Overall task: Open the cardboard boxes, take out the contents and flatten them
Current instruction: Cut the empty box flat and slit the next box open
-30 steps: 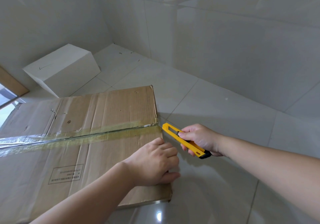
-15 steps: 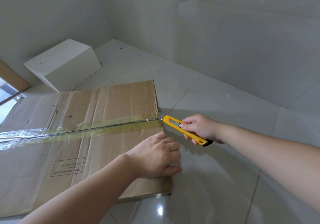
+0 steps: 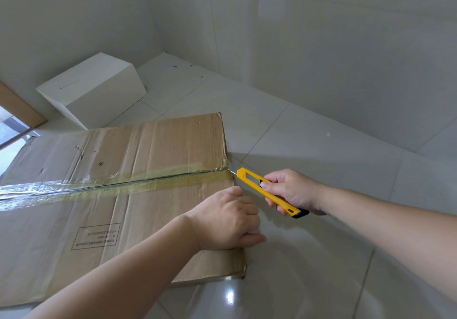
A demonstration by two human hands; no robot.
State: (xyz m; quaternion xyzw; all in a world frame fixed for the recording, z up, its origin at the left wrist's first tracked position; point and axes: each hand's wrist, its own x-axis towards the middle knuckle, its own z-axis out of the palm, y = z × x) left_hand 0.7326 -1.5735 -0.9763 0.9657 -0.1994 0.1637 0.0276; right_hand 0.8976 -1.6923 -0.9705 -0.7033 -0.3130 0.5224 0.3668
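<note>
The cardboard box (image 3: 118, 195) lies flat on the tiled floor (image 3: 309, 145) under the left hand (image 3: 226, 221), its top seam closed by a strip of yellowed tape (image 3: 118, 186) running away from the right hand. The left hand rests on the box's near right edge, fingers curled over it (thumb along the side). The right hand (image 3: 293, 191), just beside that edge, grips a yellow utility knife (image 3: 265, 190), its blade tip touching the end of the taped seam. Well beyond the left hand, a white box (image 3: 94, 88) sits against the wall.
</note>
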